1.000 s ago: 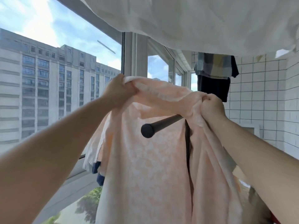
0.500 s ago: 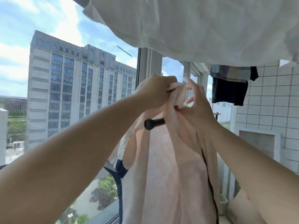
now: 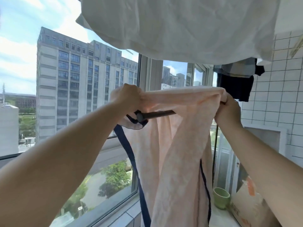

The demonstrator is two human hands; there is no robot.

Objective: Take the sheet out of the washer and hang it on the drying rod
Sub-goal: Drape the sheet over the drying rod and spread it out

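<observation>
Peach sheet (image 3: 178, 145) bunched over drying rod (image 3: 157, 114); left hand (image 3: 129, 99), right hand (image 3: 227, 110) clench top edge at 9, 3 o'clock; uneven drape risks slipping off.

two hands (image 3: 129, 97), one sheet (image 3: 177, 145), one rod (image 3: 157, 114), one cup (image 3: 221, 197)

- The sheet (image 3: 177, 161) covers most of the drying rod (image 3: 157, 114).
- Its lower part runs past the bottom edge.
- The right hand's (image 3: 227, 110) fingertips are buried in cloth.
</observation>
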